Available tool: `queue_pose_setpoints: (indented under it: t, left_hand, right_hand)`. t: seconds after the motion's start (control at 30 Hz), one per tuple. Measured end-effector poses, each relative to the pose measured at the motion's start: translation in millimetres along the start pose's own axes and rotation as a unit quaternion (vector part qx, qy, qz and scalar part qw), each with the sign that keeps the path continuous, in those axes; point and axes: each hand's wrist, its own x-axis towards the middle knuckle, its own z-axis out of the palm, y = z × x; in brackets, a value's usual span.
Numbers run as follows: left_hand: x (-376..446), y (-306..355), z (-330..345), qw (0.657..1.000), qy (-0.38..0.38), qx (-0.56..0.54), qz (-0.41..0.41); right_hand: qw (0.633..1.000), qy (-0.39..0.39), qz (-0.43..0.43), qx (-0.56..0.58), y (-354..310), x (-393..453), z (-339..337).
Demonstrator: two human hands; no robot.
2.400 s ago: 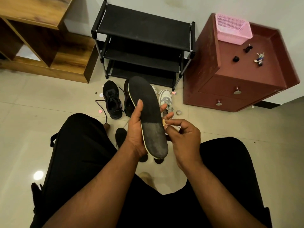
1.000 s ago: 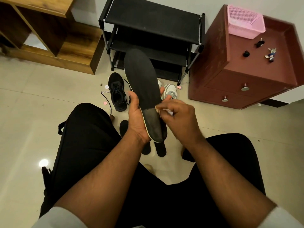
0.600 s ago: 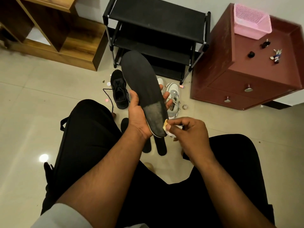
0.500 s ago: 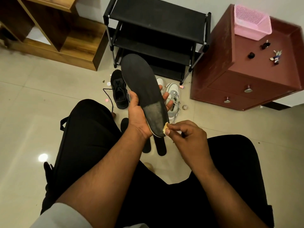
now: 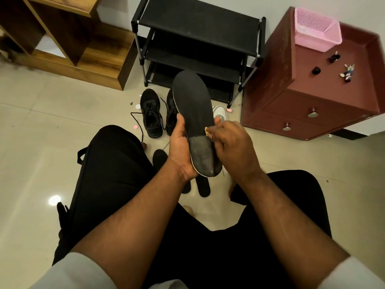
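A long black insole [image 5: 193, 109] with a greyish worn heel stands tilted in front of me, toe end pointing up and away. My left hand [image 5: 180, 149] grips it from the left near the heel, thumb on its face. My right hand [image 5: 233, 147] pinches a small pale wad [image 5: 207, 131] and presses it against the insole's right side, just above the grey heel patch. Most of the wad is hidden under my fingers.
A pair of black sneakers [image 5: 151, 113] with loose laces and a white sneaker [image 5: 219, 112] lie on the tiled floor before a black shoe rack [image 5: 198, 38]. Two more insoles [image 5: 203, 187] lie between my knees. A red cabinet [image 5: 312, 97] with a pink basket [image 5: 316, 30] stands right, wooden shelves [image 5: 68, 42] left.
My right hand has moved the wad from the insole's heel edge up onto its right side. The insole sits slightly lower in view; my left hand keeps its grip.
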Motion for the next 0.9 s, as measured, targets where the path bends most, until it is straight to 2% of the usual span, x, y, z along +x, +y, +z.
queue_pose_setpoints:
  t: [0.2, 0.43, 0.73, 0.9]
  left_hand:
    - [2, 4, -1, 1.000, 0.016, -0.001, 0.007]
    - [9, 13, -5, 0.997, 0.031, -0.050, 0.040]
    - [1, 2, 2, 0.999, -0.038, -0.011, -0.004]
    - [1, 2, 0, 0.999, -0.036, -0.023, -0.005]
  right_hand:
    - [0.998, -0.052, 0.019, 0.028, 4, -7, 3]
    - [0.998, -0.036, 0.039, 0.039, -8, -74, 4]
    - [0.999, 0.011, 0.022, 0.034, 16, -3, 11]
    - [0.998, 0.005, 0.037, 0.056, 13, 2, 16]
